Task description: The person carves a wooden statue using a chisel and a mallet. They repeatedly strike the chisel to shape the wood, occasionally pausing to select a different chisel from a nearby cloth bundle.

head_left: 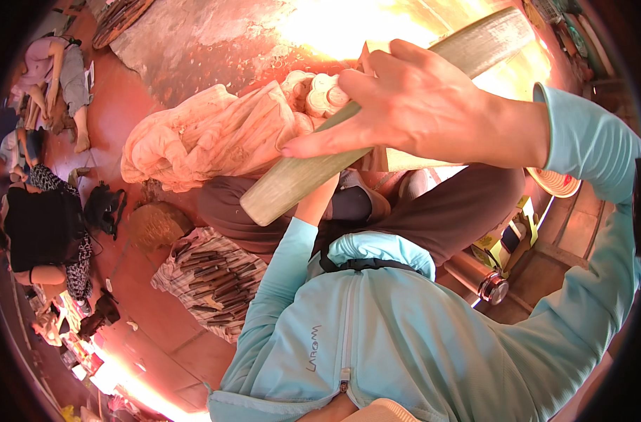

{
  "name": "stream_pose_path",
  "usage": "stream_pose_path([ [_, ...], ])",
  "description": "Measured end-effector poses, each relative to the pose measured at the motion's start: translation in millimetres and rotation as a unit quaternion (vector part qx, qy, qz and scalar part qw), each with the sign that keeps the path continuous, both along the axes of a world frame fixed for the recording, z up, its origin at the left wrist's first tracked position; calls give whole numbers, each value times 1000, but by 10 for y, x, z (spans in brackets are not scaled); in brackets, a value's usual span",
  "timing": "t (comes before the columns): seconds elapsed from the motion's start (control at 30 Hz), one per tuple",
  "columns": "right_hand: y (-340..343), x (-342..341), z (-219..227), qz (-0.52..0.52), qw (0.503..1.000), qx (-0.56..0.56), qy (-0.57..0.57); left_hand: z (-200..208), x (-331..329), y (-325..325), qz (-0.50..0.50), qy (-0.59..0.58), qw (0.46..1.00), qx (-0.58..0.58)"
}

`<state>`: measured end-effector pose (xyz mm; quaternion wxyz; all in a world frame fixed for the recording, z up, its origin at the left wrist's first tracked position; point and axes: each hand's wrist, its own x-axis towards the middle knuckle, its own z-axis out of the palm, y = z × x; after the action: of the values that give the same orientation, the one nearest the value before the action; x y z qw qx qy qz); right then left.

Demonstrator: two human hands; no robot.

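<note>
My right hand (419, 98) is closed around a long, pale wooden bar (299, 179), which slants across the view from lower left to upper right. Below it, my left wrist shows at the cuff, but the bar and my right hand hide the left hand's fingers. Beyond my crossed legs lies a pale carved figure (208, 133) with flowing folds. Round carved blossoms (324, 95) stand out at its right end, close to my right hand. Whether the bar touches the carving I cannot tell.
Several chisels (218, 285) lie on a striped cloth at my left knee, beside a wooden block (157, 224). A metal flask (491, 287) and a straw hat (556, 184) are on my right. At far left a person (71, 77) sits near a black bag (42, 228).
</note>
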<state>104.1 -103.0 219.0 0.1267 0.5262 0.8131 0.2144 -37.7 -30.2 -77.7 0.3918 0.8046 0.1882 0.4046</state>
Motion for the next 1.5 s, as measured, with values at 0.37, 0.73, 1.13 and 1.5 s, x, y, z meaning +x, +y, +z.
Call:
stream_pose_path([
  [0.37, -320, -9, 29, 2, 998, 64, -24, 201, 173, -182, -51, -209, 969, -124],
  [0.73, -592, 90, -143, -59, 990, 56, -115, 209, 135, -142, -80, -174, 974, -118],
  [1.13, -488, -139, -193, -32, 996, 84, 0, 171, 261, -212, -41, -271, 956, -104],
  [1.5, -504, -18, -168, -4, 996, 85, 4, 132, 326, -196, -13, -289, 956, -45],
])
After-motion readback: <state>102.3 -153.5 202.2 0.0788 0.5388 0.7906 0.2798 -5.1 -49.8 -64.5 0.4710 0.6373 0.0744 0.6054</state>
